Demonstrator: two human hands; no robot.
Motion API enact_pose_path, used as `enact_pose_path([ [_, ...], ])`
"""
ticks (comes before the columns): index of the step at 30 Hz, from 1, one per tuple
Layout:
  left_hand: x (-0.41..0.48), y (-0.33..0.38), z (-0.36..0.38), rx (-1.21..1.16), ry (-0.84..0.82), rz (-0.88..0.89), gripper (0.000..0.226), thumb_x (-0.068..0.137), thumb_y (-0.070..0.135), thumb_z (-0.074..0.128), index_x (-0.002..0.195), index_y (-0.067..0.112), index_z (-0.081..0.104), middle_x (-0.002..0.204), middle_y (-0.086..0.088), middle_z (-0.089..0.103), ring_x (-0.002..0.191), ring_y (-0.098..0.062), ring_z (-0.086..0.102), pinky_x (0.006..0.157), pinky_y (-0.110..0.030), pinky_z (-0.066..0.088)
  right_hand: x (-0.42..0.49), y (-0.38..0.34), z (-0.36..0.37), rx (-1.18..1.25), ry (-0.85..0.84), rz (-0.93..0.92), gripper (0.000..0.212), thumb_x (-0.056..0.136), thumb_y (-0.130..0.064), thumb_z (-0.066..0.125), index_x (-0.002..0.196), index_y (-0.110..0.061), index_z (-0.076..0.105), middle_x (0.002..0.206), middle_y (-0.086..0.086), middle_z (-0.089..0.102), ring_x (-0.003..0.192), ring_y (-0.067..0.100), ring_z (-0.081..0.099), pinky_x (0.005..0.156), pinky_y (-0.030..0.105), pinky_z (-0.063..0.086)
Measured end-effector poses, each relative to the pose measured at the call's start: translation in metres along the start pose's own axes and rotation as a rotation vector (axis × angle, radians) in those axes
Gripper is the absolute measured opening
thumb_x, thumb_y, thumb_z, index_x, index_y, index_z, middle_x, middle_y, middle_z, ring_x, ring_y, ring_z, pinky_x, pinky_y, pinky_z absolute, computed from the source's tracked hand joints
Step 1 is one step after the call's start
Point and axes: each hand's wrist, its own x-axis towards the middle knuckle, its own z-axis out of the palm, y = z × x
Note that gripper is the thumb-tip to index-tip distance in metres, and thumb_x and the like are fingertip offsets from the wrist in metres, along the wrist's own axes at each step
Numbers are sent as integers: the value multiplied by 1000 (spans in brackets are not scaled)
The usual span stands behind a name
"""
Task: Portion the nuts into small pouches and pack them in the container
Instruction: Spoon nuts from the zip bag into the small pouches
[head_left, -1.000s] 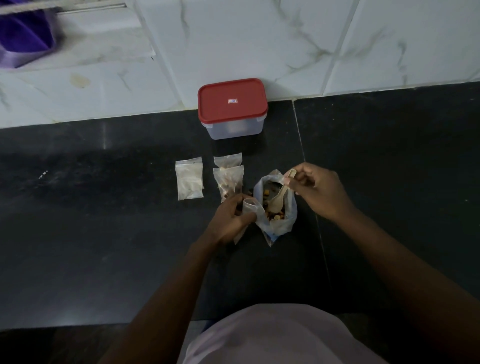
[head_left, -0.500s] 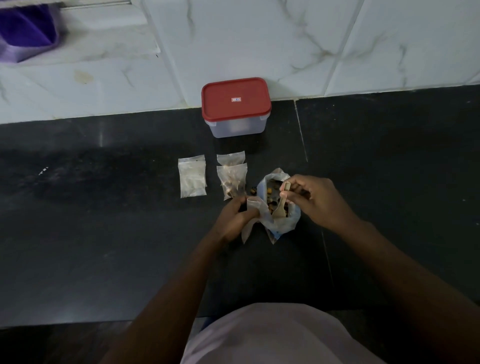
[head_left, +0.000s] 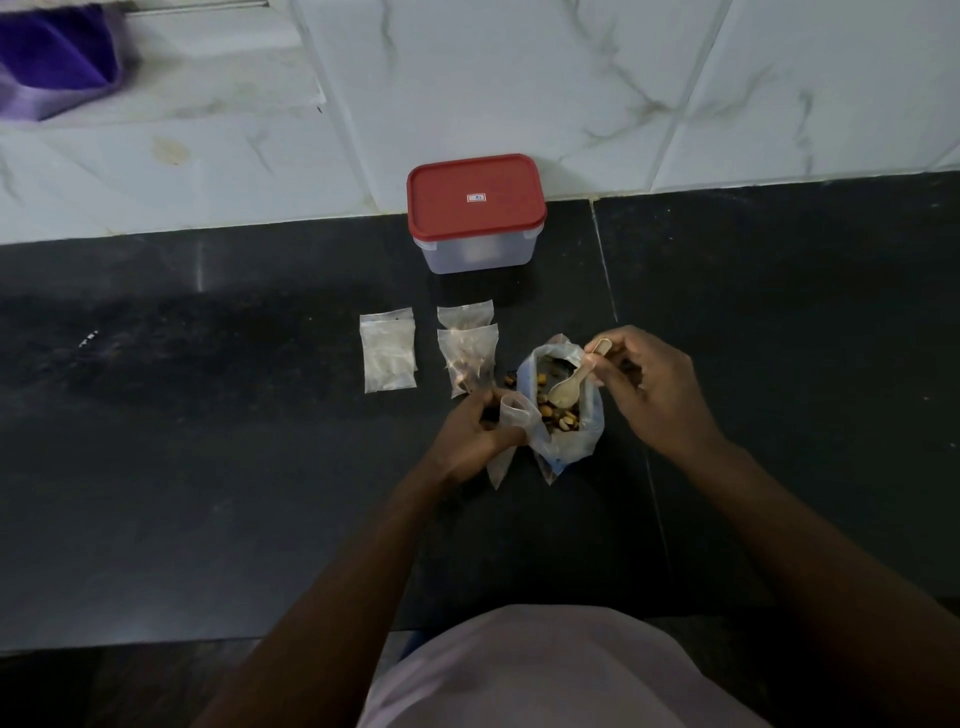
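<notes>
Just left of the nut bag (head_left: 569, 447) on the bench (head_left: 779, 374), the left hand (head_left: 470, 441) curls its fingers round an open pouch (head_left: 513, 413). The pouch is thin, limp, slippery film, likely best pinched at the rim. Just right of the bag, the right hand (head_left: 649, 395) pinches a spoon (head_left: 569, 387) whose bowl dips among the nuts (head_left: 558, 418). Filled pouches (head_left: 467, 358) lie beyond the bag to its left, and the lidded container (head_left: 475, 254) stands farther beyond.

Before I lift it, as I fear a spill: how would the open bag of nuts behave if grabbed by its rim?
Probably floppy: the bag of nuts is thin crumpled plastic that slumps on the counter. Likely bottom-heavy, since the nuts pool low. It may tip and spill, as its mouth gapes around the spoon.
</notes>
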Motion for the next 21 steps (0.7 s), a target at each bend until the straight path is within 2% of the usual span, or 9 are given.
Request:
enact_pose_path([
  [3,1,-2,-1,7,8,9,41,89,12,73,125,28,59,128,2,63,118,-16,62,102,-43,54,1,-1,0,17,-129,24,13,99,-26,62,109,-19,66,94,-9,69,88,3,70,77,29,60],
  [6,2,-3,0,18,6,14,44,88,12,74,125,29,58,127,4,62,117,-14,62,102,-44,54,0,-1,3,-27,-238,53,20,96,-35,58,111,-24,64,96,-10,68,90,1,69,79,34,61],
  [9,2,-3,0,21,5,13,45,87,13,75,127,27,59,127,3,63,116,-15,63,102,-45,54,0,1,6,-72,-194,26,26,96,-36,56,115,-21,65,103,-8,67,94,3,66,81,36,61],
  [14,0,-2,-1,3,-2,3,45,86,16,76,127,29,58,127,3,63,116,-15,64,103,-47,54,0,8,6,-72,-76,-32,16,98,-22,62,112,-16,67,105,-6,66,96,4,64,82,36,59],
  [18,-1,-1,-1,-10,4,-1,55,73,31,75,126,31,59,127,3,64,115,-16,65,100,-45,55,-1,4,1,-13,-40,10,20,99,-30,59,112,-16,67,102,-6,68,94,6,67,81,38,60],
  [21,1,-3,-1,-12,0,0,48,84,20,76,128,28,58,128,1,63,116,-16,64,102,-46,54,-2,5,-1,45,-81,34,17,99,-28,61,111,-17,67,98,-7,70,91,8,71,79,41,62],
])
